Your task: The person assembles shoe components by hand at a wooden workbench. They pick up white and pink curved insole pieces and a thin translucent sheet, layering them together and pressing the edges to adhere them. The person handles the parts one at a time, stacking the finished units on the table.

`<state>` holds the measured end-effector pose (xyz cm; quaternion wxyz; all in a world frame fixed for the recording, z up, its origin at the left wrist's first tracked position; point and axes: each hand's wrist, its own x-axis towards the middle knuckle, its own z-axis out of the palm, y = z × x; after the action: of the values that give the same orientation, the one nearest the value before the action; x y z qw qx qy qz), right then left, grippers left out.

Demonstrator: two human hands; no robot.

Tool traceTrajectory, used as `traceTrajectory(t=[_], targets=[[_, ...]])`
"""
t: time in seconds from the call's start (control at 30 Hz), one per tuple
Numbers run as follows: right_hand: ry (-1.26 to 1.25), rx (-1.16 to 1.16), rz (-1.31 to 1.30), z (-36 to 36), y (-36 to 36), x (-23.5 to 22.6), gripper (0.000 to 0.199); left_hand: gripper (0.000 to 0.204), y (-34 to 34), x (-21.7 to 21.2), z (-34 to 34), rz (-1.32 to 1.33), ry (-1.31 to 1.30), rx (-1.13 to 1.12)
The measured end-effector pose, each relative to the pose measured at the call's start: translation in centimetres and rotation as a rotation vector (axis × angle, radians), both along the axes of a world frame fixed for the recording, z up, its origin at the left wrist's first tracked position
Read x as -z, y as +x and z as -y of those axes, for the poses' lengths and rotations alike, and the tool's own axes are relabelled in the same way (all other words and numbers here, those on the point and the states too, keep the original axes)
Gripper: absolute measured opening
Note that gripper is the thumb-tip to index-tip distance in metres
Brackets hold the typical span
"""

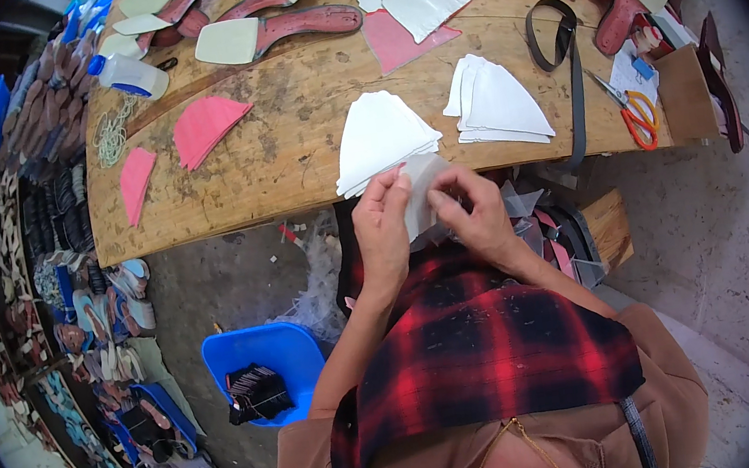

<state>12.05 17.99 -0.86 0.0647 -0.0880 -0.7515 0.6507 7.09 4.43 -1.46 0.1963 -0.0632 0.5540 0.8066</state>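
In front of my lap, just off the table's near edge, both hands are at a thin translucent whitish sheet (422, 193). My left hand (381, 224) is closed, pinching the sheet's left side between thumb and fingers, with a small bit of pink at the fingertips. On the other side, the curled fingers of my right hand (474, 210) pinch the sheet's right edge. A stack of white fan-shaped pieces (384, 135) lies right beyond my hands. Another stack of white pieces (502, 99) sits to its right.
Pink cut pieces (210, 128) and a bottle (131, 77) lie on the table's left. Red shoe-shaped forms (311, 23) line the back. At right are a black strap (577, 87) and orange-handled scissors (640, 122). A blue bin (299, 346) stands below left.
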Motion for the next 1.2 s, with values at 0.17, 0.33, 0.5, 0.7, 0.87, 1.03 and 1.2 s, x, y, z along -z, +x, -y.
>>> traceTrajectory(t=[0.17, 0.33, 0.5, 0.7, 0.87, 1.03, 1.2], targets=[[-0.341, -0.009, 0.319, 0.0, -1.7, -1.3, 0.023, 0.023, 0.6, -0.6, 0.0, -0.292, -0.381, 0.075], [0.083, -0.002, 0.316, -0.7, 2.1, 2.1, 0.025, 0.022, -3.8, -1.5, 4.1, -0.350, -0.293, -0.361], [0.818, -0.342, 0.531, -5.2, 6.6, 5.0, 0.024, 0.014, -6.4, -3.0, 8.3, -0.263, -0.104, -0.426], [0.360, 0.117, -0.002, -3.5, 2.0, -4.0, 0.025, 0.012, -3.4, -1.7, 4.0, -0.014, 0.086, -0.081], [0.089, -0.024, 0.041, -4.3, 0.6, -3.0, 0.021, 0.011, -2.3, -0.9, 1.8, 0.051, 0.157, 0.000], [0.109, 0.144, 0.140, -8.3, -1.4, -3.1, 0.023, 0.012, -3.1, -0.6, 4.6, 0.070, 0.106, -0.077], [0.641, 0.246, 0.087, -14.5, -4.4, -2.1, 0.027, 0.010, -2.0, -0.1, 4.3, 0.096, 0.058, 0.007]])
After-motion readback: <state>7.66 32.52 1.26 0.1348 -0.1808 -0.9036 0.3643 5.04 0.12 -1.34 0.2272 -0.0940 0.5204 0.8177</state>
